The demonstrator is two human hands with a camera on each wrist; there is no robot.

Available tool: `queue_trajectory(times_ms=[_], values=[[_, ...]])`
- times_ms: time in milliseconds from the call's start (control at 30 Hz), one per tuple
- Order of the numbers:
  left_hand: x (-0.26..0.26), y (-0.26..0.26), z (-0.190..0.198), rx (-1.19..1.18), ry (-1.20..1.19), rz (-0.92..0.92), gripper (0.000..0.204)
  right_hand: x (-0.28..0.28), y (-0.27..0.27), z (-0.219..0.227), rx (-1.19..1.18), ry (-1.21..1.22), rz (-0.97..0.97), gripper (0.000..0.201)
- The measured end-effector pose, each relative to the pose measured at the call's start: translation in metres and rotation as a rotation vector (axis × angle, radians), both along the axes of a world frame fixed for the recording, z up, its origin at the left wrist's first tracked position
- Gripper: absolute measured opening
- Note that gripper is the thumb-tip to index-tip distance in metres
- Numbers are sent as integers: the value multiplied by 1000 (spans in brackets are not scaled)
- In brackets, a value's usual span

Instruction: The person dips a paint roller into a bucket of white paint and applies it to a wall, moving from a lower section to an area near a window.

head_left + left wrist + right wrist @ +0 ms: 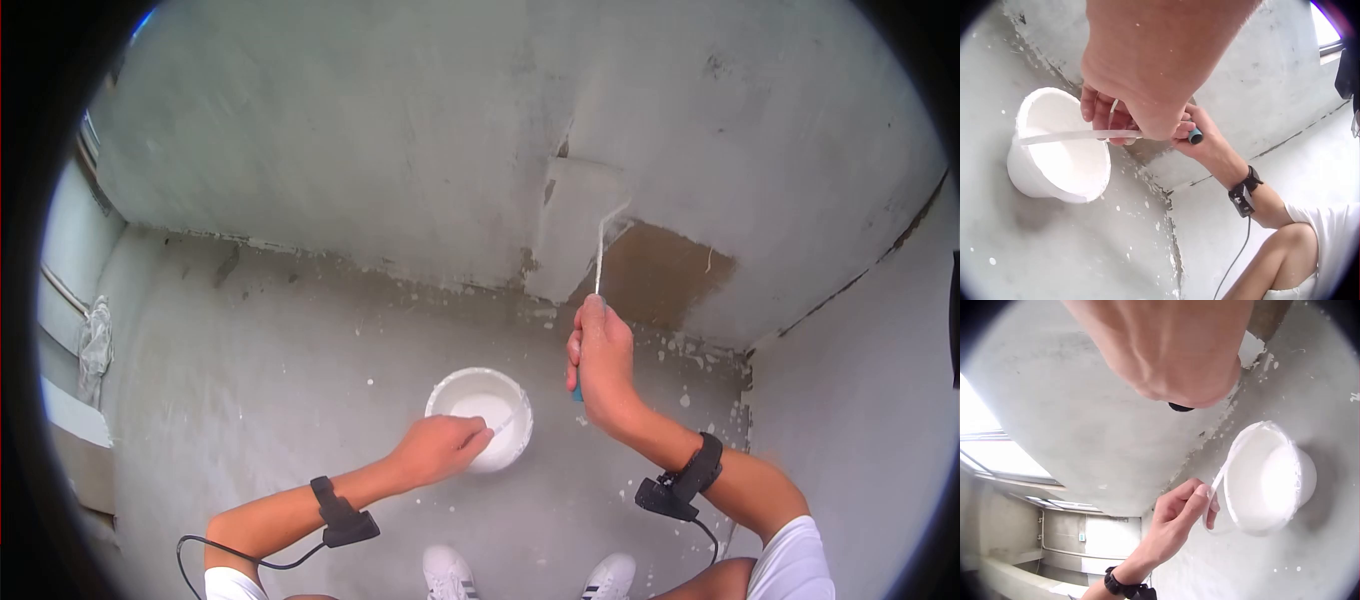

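Grey plastered walls (330, 130), paint-speckled concrete floor (270, 400), bright window (985, 434) behind.

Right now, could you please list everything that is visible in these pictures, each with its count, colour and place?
bucket: one, white, with white paint inside, on the floor before the wall
bucket handle: one, white, thin strip, pinched by the left hand
paint roller: one, white sleeve on a thin wire frame, pressed on the wall, blue handle end in the right hand
brown patch: one, unpainted, low on the wall beside the roller
floor: grey, with white paint spots
shoes: two, white, at the bottom edge
wrist straps: two, black, one on each forearm
left hand: over the bucket rim
right hand: raised, grips the roller handle
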State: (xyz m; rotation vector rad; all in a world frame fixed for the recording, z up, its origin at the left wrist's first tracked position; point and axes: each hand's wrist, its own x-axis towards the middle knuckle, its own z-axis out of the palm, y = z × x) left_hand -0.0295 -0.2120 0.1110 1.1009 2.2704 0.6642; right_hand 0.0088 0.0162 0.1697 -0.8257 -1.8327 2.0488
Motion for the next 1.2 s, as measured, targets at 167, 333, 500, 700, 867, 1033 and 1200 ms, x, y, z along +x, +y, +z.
queue_trajectory(times_ms=[167,333,500,700,867,1033,1200], values=[[-1,4,2,12,33,-18,32,-23,-5,56,70,152,-35,41],[0,7,7,-16,17,-40,33,-29,-26,22,125,31,-50,45],[-1,5,2,-22,95,-64,31,-15,-23,-14,248,-113,-45,45],[-7,45,31,254,20,206,37,-13,-25,-28,219,-119,-68,44],[-16,106,51,563,-1005,570,46,-35,-21,-11,424,89,-105,45],[-30,127,72,754,-1091,624,53,-43,-31,9,300,105,-123,47],[-27,114,51,540,-1034,726,51,-40,-50,-37,180,-58,-99,45]])
